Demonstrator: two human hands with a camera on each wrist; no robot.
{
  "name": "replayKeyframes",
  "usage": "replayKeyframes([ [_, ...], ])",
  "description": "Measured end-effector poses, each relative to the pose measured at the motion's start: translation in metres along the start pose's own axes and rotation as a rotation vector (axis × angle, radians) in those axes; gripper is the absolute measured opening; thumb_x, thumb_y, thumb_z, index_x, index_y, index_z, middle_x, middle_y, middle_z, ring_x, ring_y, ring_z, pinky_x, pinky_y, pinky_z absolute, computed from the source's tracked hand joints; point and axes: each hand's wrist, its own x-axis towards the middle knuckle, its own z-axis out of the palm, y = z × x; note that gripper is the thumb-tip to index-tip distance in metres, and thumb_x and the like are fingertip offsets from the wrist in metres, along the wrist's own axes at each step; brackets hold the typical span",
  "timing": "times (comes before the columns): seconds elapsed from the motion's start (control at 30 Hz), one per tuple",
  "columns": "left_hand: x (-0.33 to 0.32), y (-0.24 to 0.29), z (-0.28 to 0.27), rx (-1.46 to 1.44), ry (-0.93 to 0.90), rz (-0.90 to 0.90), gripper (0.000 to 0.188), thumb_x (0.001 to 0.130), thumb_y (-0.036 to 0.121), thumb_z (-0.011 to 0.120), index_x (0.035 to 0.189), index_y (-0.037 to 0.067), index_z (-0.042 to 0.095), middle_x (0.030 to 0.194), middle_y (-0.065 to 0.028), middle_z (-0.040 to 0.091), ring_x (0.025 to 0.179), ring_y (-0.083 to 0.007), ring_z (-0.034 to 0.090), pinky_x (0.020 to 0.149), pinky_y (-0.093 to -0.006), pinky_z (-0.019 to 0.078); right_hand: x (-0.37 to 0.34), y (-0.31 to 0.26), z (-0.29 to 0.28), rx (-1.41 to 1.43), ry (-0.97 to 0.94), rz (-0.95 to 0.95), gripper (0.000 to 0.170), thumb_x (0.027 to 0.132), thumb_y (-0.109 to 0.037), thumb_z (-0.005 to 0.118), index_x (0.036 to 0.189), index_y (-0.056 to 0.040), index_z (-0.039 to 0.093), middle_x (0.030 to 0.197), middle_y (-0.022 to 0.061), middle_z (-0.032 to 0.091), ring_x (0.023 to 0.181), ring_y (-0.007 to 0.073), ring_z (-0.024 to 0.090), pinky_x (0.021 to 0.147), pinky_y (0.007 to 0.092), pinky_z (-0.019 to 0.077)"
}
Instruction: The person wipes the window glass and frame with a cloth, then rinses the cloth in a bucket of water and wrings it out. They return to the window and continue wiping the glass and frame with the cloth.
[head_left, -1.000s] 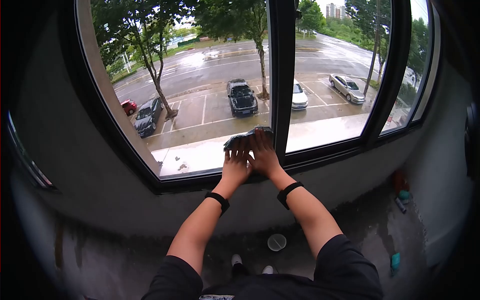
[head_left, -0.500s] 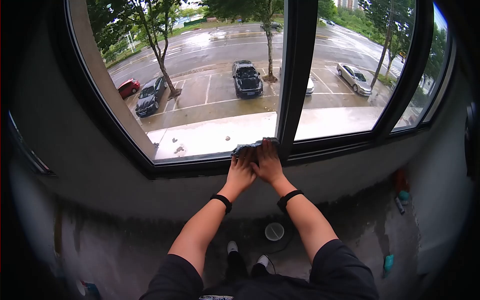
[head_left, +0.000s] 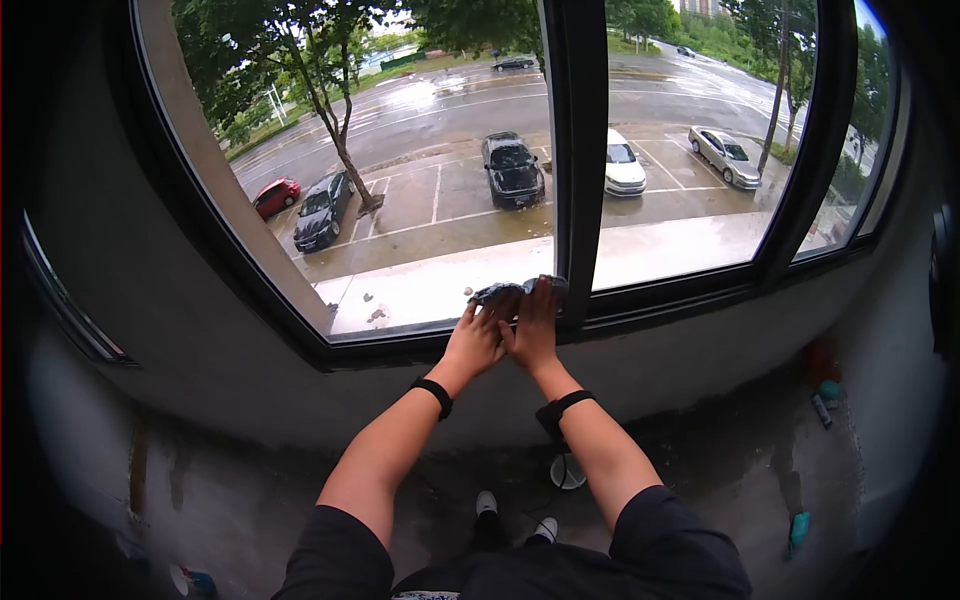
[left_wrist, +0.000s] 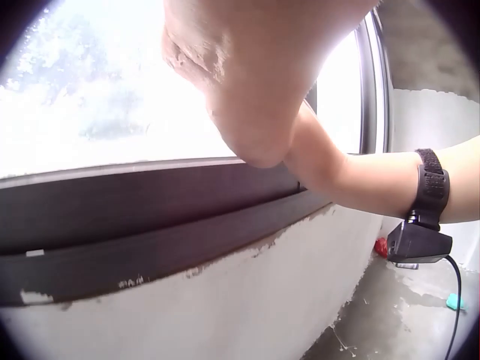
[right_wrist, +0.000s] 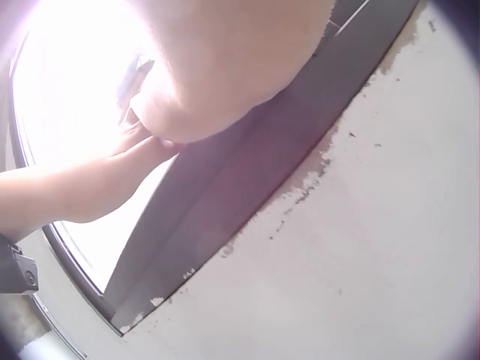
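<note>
A crumpled dark grey cloth [head_left: 497, 291] lies against the lower right corner of the left window pane [head_left: 430, 275], its right end reaching the dark upright frame bar [head_left: 578, 150]. My left hand [head_left: 474, 345] presses on the cloth's left part with fingers extended. Beside it, my right hand [head_left: 533, 335] presses the right part, fingers straight and pointing up. The thumbs are close together. In the left wrist view, the underside of my left hand [left_wrist: 240, 82] hides the cloth. My right hand [right_wrist: 225, 67] mostly covers it in the right wrist view.
A dark bottom rail [left_wrist: 135, 202] runs under the glass, above a rough plastered wall [right_wrist: 360, 225]. On the floor stand a pale bucket [head_left: 567, 474] near my feet and, to the right, a teal object [head_left: 799, 530] and a tube [head_left: 821, 411]. Parked cars show outside.
Both hands have slid down with the cloth, closer to the bottom rail and the upright bar, mostly in the first half second. The head view has shifted.
</note>
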Motion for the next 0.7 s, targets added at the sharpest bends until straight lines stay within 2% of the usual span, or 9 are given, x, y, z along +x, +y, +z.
replayKeyframes([
  [0.07, 0.019, -0.005, -0.024, 0.037, 0.021, 0.002, 0.064, 0.093, 0.034, 0.053, 0.152, 0.01, 0.05, 0.167, -0.0087, 0.034, 0.154, -0.0262, 0.029, 0.121, -0.0577, 0.0285, 0.028, -0.003, -0.014, 0.049, -0.014, 0.031, 0.082, 0.099, -0.057, 0.05, 0.143, 0.0122, 0.042, 0.164, 0.0365, 0.018, 0.155, 0.0514, 0.014, 0.123, 0.0642, 0.0141],
  [0.17, 0.045, -0.018, -0.056, 0.058, 0.079, 0.064, 0.065, 0.09, 0.033, 0.057, 0.151, 0.012, 0.052, 0.166, -0.0081, 0.035, 0.154, -0.0249, 0.029, 0.123, -0.0549, 0.026, 0.064, -0.011, -0.029, 0.107, 0.108, 0.037, 0.085, 0.1, -0.057, 0.048, 0.148, 0.0123, 0.036, 0.163, 0.0364, 0.02, 0.155, 0.0518, 0.014, 0.123, 0.0628, 0.0142],
  [0.2, 0.052, -0.024, -0.068, 0.068, 0.088, 0.097, 0.065, 0.089, 0.033, 0.058, 0.15, 0.012, 0.052, 0.166, -0.0077, 0.035, 0.154, -0.0242, 0.028, 0.124, -0.0541, 0.0247, 0.073, -0.014, -0.032, 0.138, 0.167, 0.032, 0.083, 0.1, -0.055, 0.05, 0.148, 0.0116, 0.037, 0.164, 0.0359, 0.02, 0.154, 0.0522, 0.014, 0.123, 0.0622, 0.0144],
  [0.3, 0.062, -0.049, -0.092, 0.077, 0.001, 0.182, 0.067, 0.088, 0.036, 0.062, 0.15, 0.014, 0.052, 0.166, -0.007, 0.035, 0.155, -0.023, 0.028, 0.125, -0.0528, 0.0213, 0.09, -0.016, -0.039, 0.136, 0.119, -0.012, 0.085, 0.099, -0.053, 0.055, 0.151, 0.011, 0.033, 0.165, 0.0349, 0.017, 0.155, 0.0517, 0.013, 0.124, 0.0612, 0.0144],
  [0.33, 0.065, -0.055, -0.1, 0.101, 0.031, 0.195, 0.069, 0.088, 0.039, 0.064, 0.151, 0.015, 0.051, 0.167, -0.0072, 0.034, 0.155, -0.0244, 0.026, 0.126, -0.0536, 0.0192, 0.1, -0.015, -0.044, 0.124, 0.089, -0.042, 0.089, 0.099, -0.054, 0.055, 0.153, 0.0112, 0.029, 0.165, 0.0354, 0.015, 0.155, 0.0522, 0.012, 0.124, 0.0611, 0.0138],
  [0.4, 0.074, -0.061, -0.118, 0.154, 0.062, 0.185, 0.07, 0.089, 0.041, 0.064, 0.152, 0.015, 0.049, 0.168, -0.0077, 0.032, 0.156, -0.0264, 0.024, 0.125, -0.054, 0.0195, 0.126, -0.015, -0.056, 0.057, 0.119, -0.125, 0.089, 0.098, -0.052, 0.058, 0.153, 0.0112, 0.029, 0.165, 0.0338, 0.018, 0.155, 0.0501, 0.015, 0.124, 0.058, 0.017],
  [0.47, 0.092, -0.061, -0.144, 0.142, 0.043, 0.13, 0.069, 0.089, 0.039, 0.064, 0.151, 0.014, 0.05, 0.168, -0.0063, 0.03, 0.156, -0.0239, 0.024, 0.127, -0.0527, 0.0176, 0.156, -0.023, -0.074, 0.094, 0.173, -0.124, 0.084, 0.097, -0.049, 0.061, 0.153, 0.0076, 0.034, 0.165, 0.0312, 0.021, 0.154, 0.0475, 0.019, 0.124, 0.058, 0.0193],
  [0.6, 0.113, -0.073, -0.169, 0.275, 0.12, 0.207, 0.071, 0.088, 0.042, 0.065, 0.152, 0.015, 0.05, 0.169, -0.0077, 0.028, 0.158, -0.0271, 0.018, 0.126, -0.0551, 0.0158, 0.18, -0.034, -0.081, 0.103, 0.238, -0.048, 0.088, 0.098, -0.049, 0.06, 0.155, 0.0106, 0.028, 0.165, 0.0318, 0.021, 0.155, 0.0485, 0.018, 0.124, 0.0567, 0.0196],
  [0.7, 0.119, -0.08, -0.184, 0.172, 0.04, 0.233, 0.073, 0.088, 0.043, 0.065, 0.153, 0.016, 0.047, 0.169, -0.0088, 0.027, 0.158, -0.0274, 0.017, 0.126, -0.055, 0.0138, 0.192, -0.037, -0.091, 0.075, 0.227, -0.073, 0.088, 0.098, -0.048, 0.059, 0.155, 0.0114, 0.028, 0.165, 0.0324, 0.021, 0.155, 0.0484, 0.017, 0.124, 0.0563, 0.0191],
])
